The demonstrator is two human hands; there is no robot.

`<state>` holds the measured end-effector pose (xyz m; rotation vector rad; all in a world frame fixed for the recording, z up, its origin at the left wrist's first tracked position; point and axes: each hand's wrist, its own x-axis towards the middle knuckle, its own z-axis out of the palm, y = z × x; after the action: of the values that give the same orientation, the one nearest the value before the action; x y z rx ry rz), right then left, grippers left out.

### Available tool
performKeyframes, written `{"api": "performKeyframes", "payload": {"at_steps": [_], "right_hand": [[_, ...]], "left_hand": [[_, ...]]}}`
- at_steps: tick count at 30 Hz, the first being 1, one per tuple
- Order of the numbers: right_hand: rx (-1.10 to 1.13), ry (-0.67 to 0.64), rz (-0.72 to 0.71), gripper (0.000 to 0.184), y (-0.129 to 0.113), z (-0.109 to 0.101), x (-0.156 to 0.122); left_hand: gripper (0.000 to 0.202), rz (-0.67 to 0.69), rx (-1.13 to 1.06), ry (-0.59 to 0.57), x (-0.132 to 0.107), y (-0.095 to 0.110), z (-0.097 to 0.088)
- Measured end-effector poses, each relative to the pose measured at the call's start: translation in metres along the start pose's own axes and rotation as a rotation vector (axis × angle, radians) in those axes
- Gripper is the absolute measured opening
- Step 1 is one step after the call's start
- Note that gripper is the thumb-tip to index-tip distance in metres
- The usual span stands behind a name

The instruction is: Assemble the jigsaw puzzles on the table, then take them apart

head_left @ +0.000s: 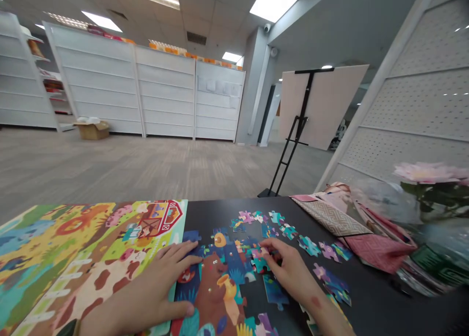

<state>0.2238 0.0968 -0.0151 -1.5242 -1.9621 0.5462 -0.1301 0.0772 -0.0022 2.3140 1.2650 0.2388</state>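
Observation:
A partly joined jigsaw puzzle with a brown bear [214, 292] lies on the black table [366, 302], next to a colourful farm picture board [84, 248]. My left hand [154, 287] lies flat across the puzzle's blue edge and the board, fingers apart, holding nothing. My right hand [289, 272] pinches a small puzzle piece [264, 254] at the puzzle's right side, and the fingers hide most of it. Several loose teal, purple and pink pieces [308, 245] are scattered beyond and to the right of that hand.
A pink patterned cloth [377, 243] lies at the table's right, beside a blurred glass vase with a pink flower [427, 172]. Beyond the table's far edge stand a black easel [296, 126], white shelving [164, 96] and a cardboard box [91, 130].

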Motion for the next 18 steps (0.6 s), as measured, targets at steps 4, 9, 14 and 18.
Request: {"api": "performKeyframes", "payload": {"at_steps": [4,9,14,18], "right_hand": [[-0.011,0.007,-0.022,0.023,0.001,0.001,-0.001],[-0.013,-0.021,-0.043,0.026,-0.002,-0.001,-0.002],[0.226,0.112,0.043,0.028,0.007,-0.001,0.0],[0.463,0.089,0.165,0.037,0.011,0.0,0.001]], "left_hand": [[0.072,0.009,0.014,-0.002,-0.001,0.001,0.0],[0.073,0.003,-0.002,0.004,0.0,0.0,0.0],[0.073,-0.004,0.016,-0.01,0.001,-0.002,0.001],[0.072,-0.005,0.027,-0.016,0.001,0.0,0.0]]}}
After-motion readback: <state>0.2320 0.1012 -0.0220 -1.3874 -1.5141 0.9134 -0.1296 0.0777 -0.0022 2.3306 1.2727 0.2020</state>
